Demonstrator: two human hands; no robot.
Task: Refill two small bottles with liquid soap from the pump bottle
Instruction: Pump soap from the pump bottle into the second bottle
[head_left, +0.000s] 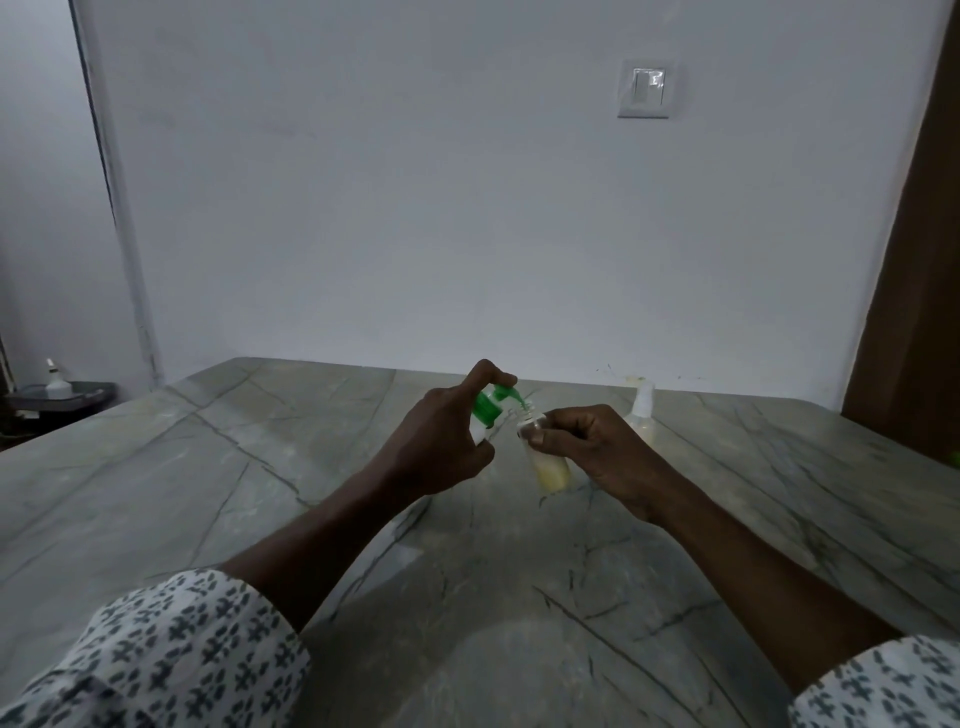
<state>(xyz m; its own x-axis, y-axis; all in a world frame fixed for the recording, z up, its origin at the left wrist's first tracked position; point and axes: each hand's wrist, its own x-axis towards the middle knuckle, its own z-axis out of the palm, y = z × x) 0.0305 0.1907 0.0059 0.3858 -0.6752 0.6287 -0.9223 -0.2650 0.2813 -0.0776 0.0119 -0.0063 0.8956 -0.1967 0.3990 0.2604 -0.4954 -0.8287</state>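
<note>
Left hand (441, 441): grip clamped round the body of the pump bottle (485, 413), forefinger arched over the green pump head, which sits just above the grip and tilts to the right.
Pump nozzle (519, 400): pokes out to the right of the left grip, its tip just over the mouth of the small bottle; whether the two touch is too fine to tell.
Small bottle in hand (550, 467): clear, leaning, with pale yellow soap pooled in its lower part below the right grip; the neck stands just left of the right thumb.
Right hand (587, 447): grip closed on the upper part of that small bottle, fingers curled round it, thumb pressed at the neck.
Second small bottle (641, 415): stands on the tabletop (260, 493) just behind the right grip, white cap on, pale liquid inside; it looks filled already, though that is a judgement.
Step in hand: pumping soap into the held bottle, seemingly the second of the two.
Risk, aim: both bottles are held in the air and tilted, so a small drift of either grip could send soap past the narrow mouth and onto the fingers or tabletop.
Risk, force: a hard press on the pump could squirt beyond the neck.
Risk, slip: soapy fingers could let the small bottle slide down out of the right grip.
</note>
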